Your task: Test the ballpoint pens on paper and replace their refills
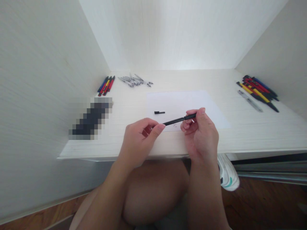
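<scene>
A thin black pen (178,120) spans the gap between my two hands, just above the near edge of the white desk (251,134). My left hand (140,139) pinches its left end with thumb and curled fingers. My right hand (200,132) grips its thicker right end between thumb and fingertips. A small black pen part (159,112) lies on a white sheet of paper (184,103) just beyond my hands.
Several coloured pens (106,85) lie at the back left, beside a heap of clear pen parts (135,80). More coloured pens (259,89) and a clear tube (250,101) lie at the right. A blurred dark object (91,118) sits at the left. Walls enclose the desk.
</scene>
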`<state>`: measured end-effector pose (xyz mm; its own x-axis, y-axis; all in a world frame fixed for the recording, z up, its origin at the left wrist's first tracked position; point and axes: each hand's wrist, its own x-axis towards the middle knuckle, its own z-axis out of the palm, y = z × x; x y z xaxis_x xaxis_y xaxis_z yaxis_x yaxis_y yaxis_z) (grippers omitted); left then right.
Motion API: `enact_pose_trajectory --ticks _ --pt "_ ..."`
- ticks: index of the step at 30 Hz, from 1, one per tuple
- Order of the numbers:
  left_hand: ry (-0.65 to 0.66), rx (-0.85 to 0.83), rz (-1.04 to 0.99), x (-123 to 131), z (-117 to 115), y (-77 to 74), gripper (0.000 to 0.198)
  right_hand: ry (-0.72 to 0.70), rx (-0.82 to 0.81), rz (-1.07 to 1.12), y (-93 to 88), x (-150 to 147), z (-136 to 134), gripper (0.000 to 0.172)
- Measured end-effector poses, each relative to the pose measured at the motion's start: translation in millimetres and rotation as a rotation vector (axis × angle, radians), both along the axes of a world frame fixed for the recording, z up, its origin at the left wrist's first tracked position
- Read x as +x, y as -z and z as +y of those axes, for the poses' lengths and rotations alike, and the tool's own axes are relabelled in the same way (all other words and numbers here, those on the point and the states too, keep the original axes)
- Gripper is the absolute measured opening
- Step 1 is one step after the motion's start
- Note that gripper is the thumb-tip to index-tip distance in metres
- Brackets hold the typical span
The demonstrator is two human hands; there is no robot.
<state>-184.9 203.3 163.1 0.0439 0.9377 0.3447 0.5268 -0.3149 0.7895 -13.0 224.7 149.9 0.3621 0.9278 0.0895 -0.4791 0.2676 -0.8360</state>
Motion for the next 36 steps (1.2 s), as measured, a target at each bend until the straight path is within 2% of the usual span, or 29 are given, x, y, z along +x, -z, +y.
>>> enact_pose_trajectory --ticks 1,4,7,13,23,25,28,29,32,36 --pt "-0.007 0.012 -0.012 0.5 -0.4 0.1 0.017 0.002 0.002 0.001 0.1 -0.1 0.1 0.043" --pt "-0.04 0.06 -0.033 1.4 -1.8 0.7 0.019 0.0 -0.004 0.004 0.2 -0.2 0.1 0.044" --pt "-0.067 0.108 -0.055 1.5 -2.9 1.0 0.013 -0.011 -0.005 0.009 0.2 0.0 0.1 0.045" --pt "-0.067 0.057 -0.057 1.8 -2.0 -1.6 0.007 -0.025 -0.007 -0.009 0.2 0.2 -0.1 0.044" --pt "-0.07 0.033 0.042 -1.5 0.7 0.4 0.041 -0.032 -0.006 -0.018 1.1 0.0 0.5 0.044" --pt "-0.081 0.029 0.01 -0.7 0.2 0.0 0.038 -0.029 -0.005 -0.012 0.8 0.0 0.6 0.044" --pt "-0.108 0.041 -0.089 1.2 -1.4 -0.4 0.016 -0.031 -0.008 0.011 0.5 -0.1 0.6 0.044" --pt "-0.116 0.054 -0.112 1.7 -2.0 0.0 0.014 -0.031 -0.009 0.018 0.4 -0.2 0.6 0.044" --pt "-0.121 0.095 -0.115 2.5 -3.1 1.8 0.027 -0.022 -0.014 0.021 0.5 -0.3 0.7 0.043" --pt "-0.097 0.109 -0.104 3.1 -3.9 2.0 0.01 -0.018 -0.009 0.008 0.6 -0.3 0.7 0.043"
